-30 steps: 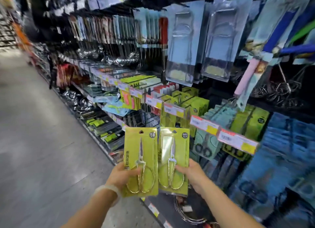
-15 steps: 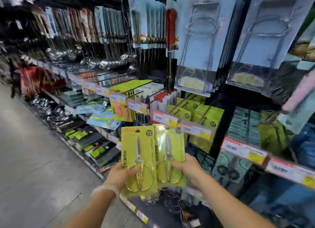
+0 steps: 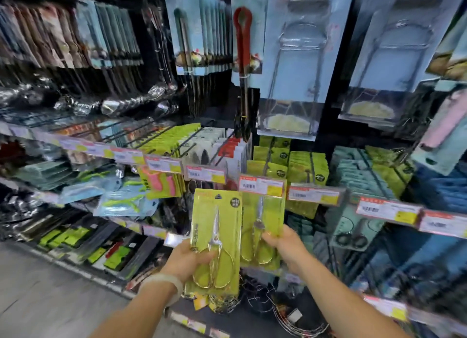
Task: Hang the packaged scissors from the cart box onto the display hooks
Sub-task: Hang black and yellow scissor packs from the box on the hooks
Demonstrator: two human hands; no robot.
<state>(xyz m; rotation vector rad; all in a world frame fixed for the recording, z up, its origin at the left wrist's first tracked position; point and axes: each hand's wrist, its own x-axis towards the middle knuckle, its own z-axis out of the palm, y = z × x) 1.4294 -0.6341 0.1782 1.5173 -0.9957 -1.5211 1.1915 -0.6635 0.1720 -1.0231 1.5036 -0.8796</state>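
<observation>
My left hand (image 3: pixel 185 259) grips a yellow-green card pack of gold-handled scissors (image 3: pixel 216 239) by its lower left edge. My right hand (image 3: pixel 285 246) pinches a second, matching scissors pack (image 3: pixel 261 219) at its lower right side. Both packs stand upright side by side, just below the price-tag rail. Behind and above them, matching yellow-green scissors packs (image 3: pixel 307 167) hang in rows on black display hooks (image 3: pixel 312 166). The top of the right pack sits right under a price label (image 3: pixel 262 186). The cart box is out of sight.
Blue-carded wire utensils (image 3: pixel 293 60) hang on the upper row, with red-handled tongs (image 3: pixel 242 47) beside them. Teal packs (image 3: pixel 353 171) hang to the right, white and red packs (image 3: pixel 217 145) to the left. Lower shelves hold more goods; grey aisle floor (image 3: pixel 38 299) lies at left.
The view has swung toward the shelf and closer. Both packs have risen toward the price-tag rail, the right one now reaching the label in front of the yellow-green packs.
</observation>
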